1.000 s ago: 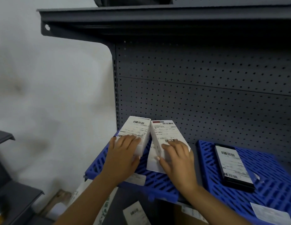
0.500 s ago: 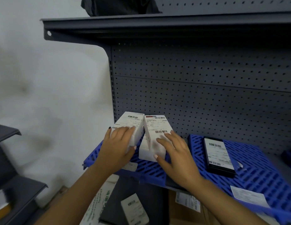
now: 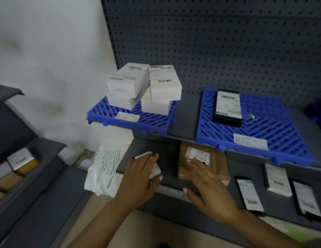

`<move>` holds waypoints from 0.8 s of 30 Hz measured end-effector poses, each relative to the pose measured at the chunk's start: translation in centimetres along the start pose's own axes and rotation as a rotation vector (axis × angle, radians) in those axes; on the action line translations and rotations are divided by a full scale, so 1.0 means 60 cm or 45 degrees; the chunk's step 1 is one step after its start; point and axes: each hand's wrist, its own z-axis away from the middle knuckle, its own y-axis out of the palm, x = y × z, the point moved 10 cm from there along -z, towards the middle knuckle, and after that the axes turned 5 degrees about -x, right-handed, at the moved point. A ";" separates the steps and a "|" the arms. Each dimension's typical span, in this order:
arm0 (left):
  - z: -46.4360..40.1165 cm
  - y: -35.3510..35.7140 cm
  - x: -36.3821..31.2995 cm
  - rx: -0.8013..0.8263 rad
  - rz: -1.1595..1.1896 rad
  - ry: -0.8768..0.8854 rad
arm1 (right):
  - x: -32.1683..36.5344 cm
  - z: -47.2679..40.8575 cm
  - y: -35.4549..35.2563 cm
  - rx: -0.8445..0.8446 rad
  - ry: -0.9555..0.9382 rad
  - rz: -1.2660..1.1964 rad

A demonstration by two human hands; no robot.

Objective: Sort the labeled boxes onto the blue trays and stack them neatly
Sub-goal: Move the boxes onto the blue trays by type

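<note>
Below the upper shelf: left hand [image 3: 138, 178] and right hand [image 3: 208, 188] spread flat, fingers straight, holding nothing | four white labelled cardboard boxes [image 3: 143, 86] in two adjacent stacks on left blue slatted plastic tray [image 3: 156, 120] | black labelled box [image 3: 227, 106] on right blue slatted tray [image 3: 281, 126].

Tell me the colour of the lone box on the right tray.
Black box, white barcode label; head view.

Just two bare forearms coming up from the bottom of the frame, no sleeves, no watch, no rings or bracelets that I can spot. The left hand [image 3: 140, 178] has dark polish on at least one nail near the top and a pale nail on the thumb. The right hand [image 3: 209, 192] shows pale, light-coloured nails. Everything's a bit motion-blurred.
</note>
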 end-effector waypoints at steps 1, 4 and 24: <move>0.015 0.022 0.005 0.046 -0.032 -0.030 | -0.011 0.016 0.015 0.024 0.010 0.015; 0.057 0.093 0.030 0.197 -0.047 -0.131 | -0.043 0.053 0.055 0.059 0.084 0.040; 0.099 0.539 0.324 0.689 -0.163 -0.698 | -0.265 0.070 0.333 0.269 0.378 0.242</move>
